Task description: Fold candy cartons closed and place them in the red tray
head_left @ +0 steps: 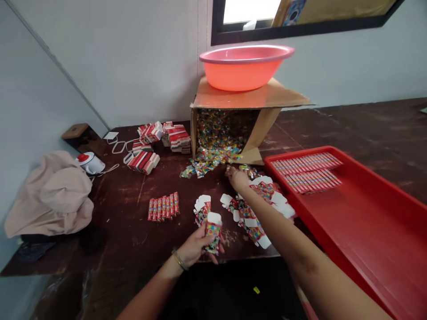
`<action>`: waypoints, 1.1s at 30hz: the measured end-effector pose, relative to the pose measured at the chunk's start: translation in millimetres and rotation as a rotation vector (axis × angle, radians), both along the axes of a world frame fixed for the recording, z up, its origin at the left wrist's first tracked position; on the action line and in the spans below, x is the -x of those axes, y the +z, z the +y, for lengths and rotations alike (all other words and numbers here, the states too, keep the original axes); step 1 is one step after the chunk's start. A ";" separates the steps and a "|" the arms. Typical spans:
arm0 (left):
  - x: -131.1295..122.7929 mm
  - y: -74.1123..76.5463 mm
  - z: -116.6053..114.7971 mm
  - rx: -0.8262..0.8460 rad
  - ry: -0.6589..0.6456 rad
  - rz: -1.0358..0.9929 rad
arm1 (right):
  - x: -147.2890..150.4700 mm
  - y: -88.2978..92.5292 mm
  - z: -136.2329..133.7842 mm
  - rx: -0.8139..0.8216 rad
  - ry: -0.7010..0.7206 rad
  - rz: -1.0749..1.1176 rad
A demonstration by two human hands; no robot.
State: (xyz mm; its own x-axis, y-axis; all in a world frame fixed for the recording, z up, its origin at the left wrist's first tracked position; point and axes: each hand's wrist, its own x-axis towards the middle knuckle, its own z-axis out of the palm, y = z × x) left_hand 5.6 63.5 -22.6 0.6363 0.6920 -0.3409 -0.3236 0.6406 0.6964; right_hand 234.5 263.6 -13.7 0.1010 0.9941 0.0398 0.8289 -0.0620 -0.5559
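Note:
My left hand (196,244) is closed around a small printed carton (213,231), its white flap standing up at the top. Stretched out past the middle of the table, my right hand (238,179) has its fingers pinched together at the edge of the wrapped candies (213,155). Whatever is between those fingers is too small to make out. More unfolded-top cartons (250,218) lie in a loose heap under my right forearm. A few others (202,209) are just beyond my left hand. To the left, a short row of closed cartons (163,207) lies side by side.
Candies spill from a cardboard box (263,129) on its side, with a pink basin (245,71) on top. A red tray (360,218) at right holds rows of closed cartons. Flat carton bundles (145,161), a white mug (91,163) and beige cloth (53,195) are at left.

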 end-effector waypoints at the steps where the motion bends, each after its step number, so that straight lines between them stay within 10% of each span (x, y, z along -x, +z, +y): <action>1: 5.1 -1.5 3.5 0.000 0.062 0.052 | 4.0 -2.4 -5.7 -0.001 0.020 0.027; 11: 5.1 6.6 23.3 -0.133 0.190 0.300 | 73.8 17.7 -117.2 -0.057 0.314 0.646; 23: 22.8 5.4 7.7 -0.378 0.060 0.550 | 59.8 39.8 -144.1 -0.128 0.834 0.185; 33: 16.3 13.2 9.6 -0.132 0.182 0.376 | 68.9 7.8 -171.8 0.546 0.301 1.320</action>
State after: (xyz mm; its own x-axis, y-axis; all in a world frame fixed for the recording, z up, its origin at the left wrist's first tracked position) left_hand -10.7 73.1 -9.5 0.3479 0.8346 -0.4271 -0.1311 0.4945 0.8593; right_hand 165.6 91.8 -5.9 -0.4460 0.8445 -0.2965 -0.2348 -0.4301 -0.8717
